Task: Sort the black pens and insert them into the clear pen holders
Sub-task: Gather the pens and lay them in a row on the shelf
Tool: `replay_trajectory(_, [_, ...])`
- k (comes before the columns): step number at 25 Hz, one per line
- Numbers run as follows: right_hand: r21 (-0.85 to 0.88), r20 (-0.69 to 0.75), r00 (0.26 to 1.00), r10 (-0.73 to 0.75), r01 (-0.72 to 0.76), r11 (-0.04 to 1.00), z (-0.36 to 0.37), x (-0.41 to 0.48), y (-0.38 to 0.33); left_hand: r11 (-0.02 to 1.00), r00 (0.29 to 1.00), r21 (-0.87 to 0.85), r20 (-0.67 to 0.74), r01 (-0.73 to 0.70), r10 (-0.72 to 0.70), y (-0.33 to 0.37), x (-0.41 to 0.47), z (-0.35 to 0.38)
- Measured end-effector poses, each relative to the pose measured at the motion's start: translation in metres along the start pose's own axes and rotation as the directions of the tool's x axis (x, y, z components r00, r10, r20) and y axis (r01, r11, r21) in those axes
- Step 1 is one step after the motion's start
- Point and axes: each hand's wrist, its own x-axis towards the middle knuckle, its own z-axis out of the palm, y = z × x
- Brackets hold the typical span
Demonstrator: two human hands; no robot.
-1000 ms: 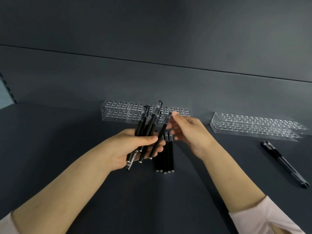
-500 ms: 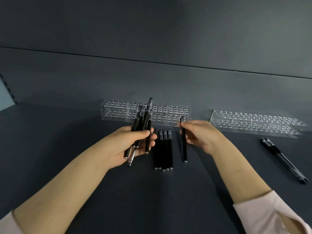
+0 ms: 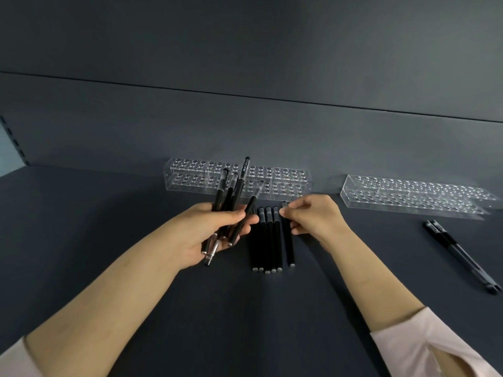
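My left hand (image 3: 212, 232) grips a bundle of several black pens (image 3: 234, 191), fanned upward in front of the left clear pen holder (image 3: 288, 180). A row of several black pens (image 3: 265, 240) lies side by side on the dark table (image 3: 245, 322). Just right of that row lies one more black pen (image 3: 289, 246), and my right hand (image 3: 315, 219) pinches its far end. A second clear pen holder (image 3: 408, 197) stands at the back right. Both holders show only bare holes.
Two black pens (image 3: 462, 254) lie together on the table at the far right, angled toward me. A dark wall rises right behind the holders. A slotted shelf upright (image 3: 13, 140) shows at the far left edge.
My right hand took one pen from the bundle in my left hand, carried it right and lowered it onto the table beside the row. My left hand stayed about in place.
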Motion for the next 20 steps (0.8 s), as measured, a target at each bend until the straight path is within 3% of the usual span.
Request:
replay_trajectory(7, [0.059, 0.044, 0.999, -0.013, 0.010, 0.998, 0.005, -0.005, -0.004, 0.999, 1.000, -0.041, 0.000, 0.029, -0.029, -0.001, 0.002, 0.002])
replay_trajectory(11, [-0.023, 0.019, 0.998, -0.056, 0.057, 0.998, 0.003, -0.010, -0.014, 1.000, 0.996, 0.004, 0.086, -0.021, 0.021, -0.001, 0.000, 0.005])
replay_trajectory(16, [0.370, 0.222, 0.973, -0.065, -0.022, 0.929, 0.004, -0.018, -0.024, 0.997, 0.991, 0.030, 0.122, -0.065, 0.060, -0.002, 0.000, 0.006])
replay_trajectory(20, [0.593, 0.115, 0.993, -0.028, -0.046, 0.804, -0.006, -0.011, -0.027, 0.998, 0.998, -0.046, 0.040, -0.049, 0.051, -0.002, 0.002, 0.006])
